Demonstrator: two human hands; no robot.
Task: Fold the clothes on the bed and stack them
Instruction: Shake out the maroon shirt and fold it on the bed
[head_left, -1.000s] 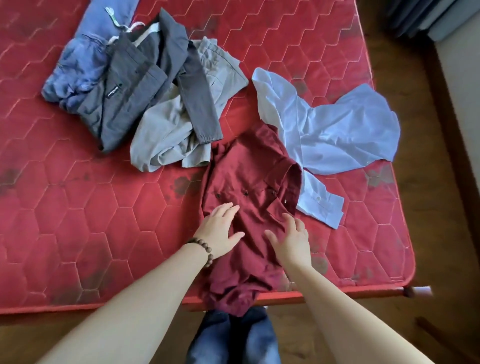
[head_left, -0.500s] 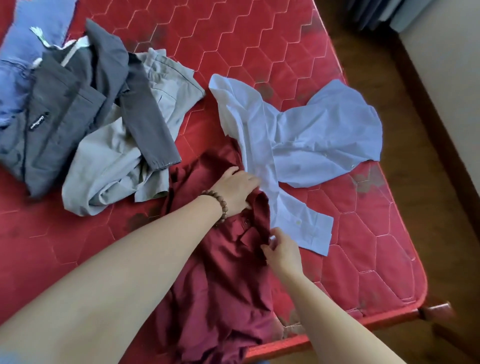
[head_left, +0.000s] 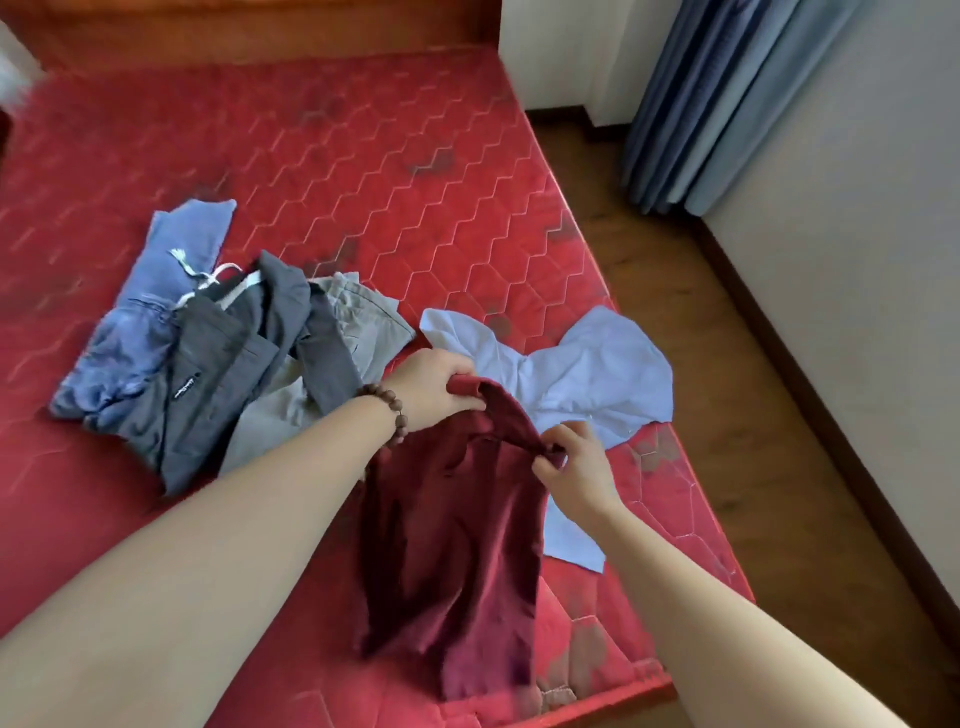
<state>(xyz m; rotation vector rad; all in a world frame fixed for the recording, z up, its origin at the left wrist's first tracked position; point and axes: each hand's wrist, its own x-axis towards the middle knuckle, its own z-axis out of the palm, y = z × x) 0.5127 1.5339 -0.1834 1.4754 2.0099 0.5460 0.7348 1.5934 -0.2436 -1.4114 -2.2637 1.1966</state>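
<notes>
Both hands, flat on the maroon shirt (head_left: 452, 525) a second ago, now grip it — left hand (head_left: 434, 388) and right hand (head_left: 574, 467) lifting its top edge off the bed (head_left: 363, 156); folding not begun.

views: just the one, head cam, so nothing shared with a second view
position: standing at the near edge of the bed (head_left: 415, 171)
facing: forward and down, toward the headboard (head_left: 249, 31)
closeness: pretty close, forearms fill the bottom
coverage: wide-angle, catches floor (head_left: 727, 364) and curtain (head_left: 727, 93) on the right
</notes>
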